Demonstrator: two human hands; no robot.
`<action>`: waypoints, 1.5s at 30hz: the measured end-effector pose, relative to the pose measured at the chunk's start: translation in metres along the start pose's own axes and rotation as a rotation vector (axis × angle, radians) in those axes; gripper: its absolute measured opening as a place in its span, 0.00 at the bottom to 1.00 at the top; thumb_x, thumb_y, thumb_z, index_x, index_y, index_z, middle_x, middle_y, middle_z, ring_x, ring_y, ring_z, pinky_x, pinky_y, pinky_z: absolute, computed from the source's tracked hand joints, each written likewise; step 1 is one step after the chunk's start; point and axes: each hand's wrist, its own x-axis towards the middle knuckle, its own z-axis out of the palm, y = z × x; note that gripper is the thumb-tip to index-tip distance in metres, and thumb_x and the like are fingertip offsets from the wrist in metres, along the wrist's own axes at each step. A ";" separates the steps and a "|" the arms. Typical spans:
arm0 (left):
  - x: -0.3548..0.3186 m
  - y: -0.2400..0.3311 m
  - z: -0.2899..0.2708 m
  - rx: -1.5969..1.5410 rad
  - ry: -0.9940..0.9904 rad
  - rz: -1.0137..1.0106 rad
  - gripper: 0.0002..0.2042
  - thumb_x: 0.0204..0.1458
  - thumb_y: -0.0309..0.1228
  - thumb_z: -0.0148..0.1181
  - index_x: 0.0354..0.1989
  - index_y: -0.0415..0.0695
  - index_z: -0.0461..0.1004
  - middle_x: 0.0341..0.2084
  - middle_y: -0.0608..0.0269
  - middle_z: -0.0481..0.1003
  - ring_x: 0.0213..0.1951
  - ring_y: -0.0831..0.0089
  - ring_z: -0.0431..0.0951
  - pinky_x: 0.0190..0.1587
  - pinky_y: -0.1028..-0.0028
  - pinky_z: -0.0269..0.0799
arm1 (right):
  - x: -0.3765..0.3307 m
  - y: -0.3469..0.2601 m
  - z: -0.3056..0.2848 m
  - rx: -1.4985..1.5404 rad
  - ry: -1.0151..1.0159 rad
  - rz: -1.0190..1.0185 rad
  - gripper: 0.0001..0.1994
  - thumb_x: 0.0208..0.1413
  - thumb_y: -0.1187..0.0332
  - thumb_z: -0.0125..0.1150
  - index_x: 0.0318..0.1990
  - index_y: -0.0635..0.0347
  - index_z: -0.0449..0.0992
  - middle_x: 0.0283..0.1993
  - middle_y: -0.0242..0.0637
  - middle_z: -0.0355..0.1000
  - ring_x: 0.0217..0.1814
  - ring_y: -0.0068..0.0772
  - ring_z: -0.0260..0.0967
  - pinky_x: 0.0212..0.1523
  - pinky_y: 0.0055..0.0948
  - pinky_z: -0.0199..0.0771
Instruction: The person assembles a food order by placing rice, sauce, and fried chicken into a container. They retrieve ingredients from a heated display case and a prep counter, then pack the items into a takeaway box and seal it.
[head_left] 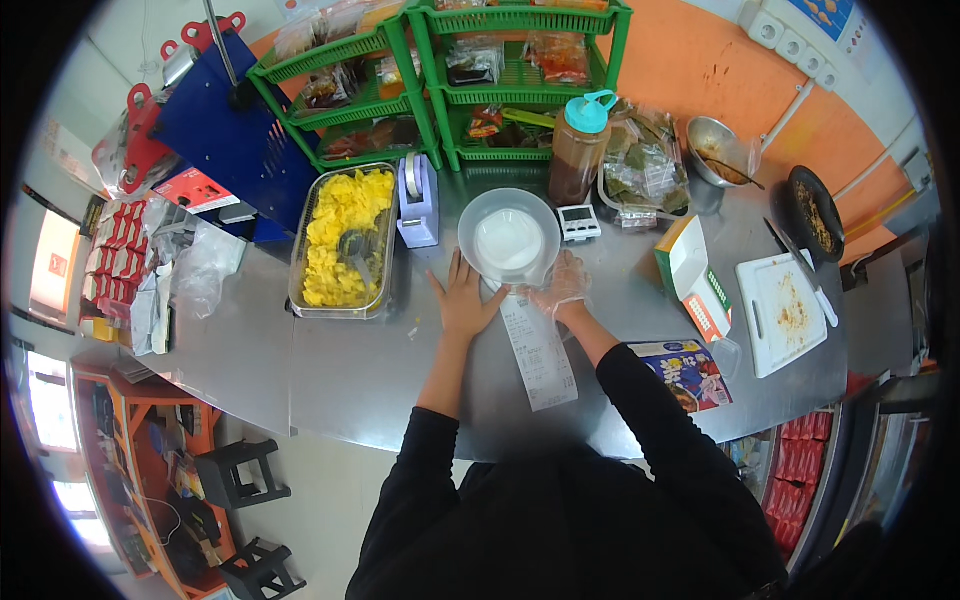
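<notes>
Left hand [463,300]: bare, palm down, fingers spread on the metal bench [350,370], grasping nothing. Right hand [560,287]: thin clear glove, fingers partly bent by the bowl's near right edge; whether they grip cannot be told. One round, translucent plastic bowl [475,225] stands between and just beyond both hands. One paper receipt [540,355] runs from its near edge toward the person. Crowding the bowl: one tape dispenser [420,210] left, one timer [579,223] right, one squeeze bottle [577,160] behind. Farther left, one tub [372,312] of lumpy yellow food; right, one open carton [690,280], one white board [765,345]. Rear: two green slatted racks.
</notes>
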 end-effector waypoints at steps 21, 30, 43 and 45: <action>0.006 -0.001 -0.003 0.016 -0.089 -0.003 0.39 0.49 0.57 0.51 0.66 0.46 0.54 0.66 0.58 0.53 0.70 0.64 0.43 0.62 0.36 0.20 | 0.005 -0.002 -0.003 0.034 -0.029 0.029 0.51 0.31 0.37 0.68 0.61 0.59 0.56 0.59 0.41 0.57 0.63 0.45 0.50 0.60 0.51 0.50; 0.002 -0.002 -0.003 0.013 -0.092 0.012 0.38 0.48 0.54 0.55 0.64 0.43 0.56 0.65 0.54 0.56 0.69 0.60 0.45 0.61 0.35 0.22 | 0.001 -0.005 -0.004 0.061 -0.094 0.077 0.49 0.34 0.40 0.69 0.62 0.55 0.53 0.58 0.38 0.55 0.64 0.43 0.48 0.60 0.53 0.48; 0.007 0.000 -0.002 0.057 -0.083 0.004 0.40 0.48 0.55 0.53 0.65 0.41 0.54 0.65 0.54 0.55 0.69 0.62 0.45 0.62 0.36 0.19 | 0.005 -0.001 -0.008 0.019 -0.110 0.050 0.48 0.36 0.43 0.69 0.63 0.53 0.52 0.60 0.37 0.55 0.65 0.42 0.49 0.61 0.53 0.49; 0.006 0.001 -0.003 0.013 -0.079 -0.005 0.41 0.48 0.55 0.53 0.65 0.41 0.51 0.65 0.54 0.53 0.69 0.63 0.44 0.62 0.37 0.19 | 0.005 0.002 -0.005 0.022 -0.104 0.029 0.49 0.35 0.40 0.67 0.63 0.55 0.52 0.60 0.39 0.55 0.64 0.43 0.49 0.61 0.51 0.48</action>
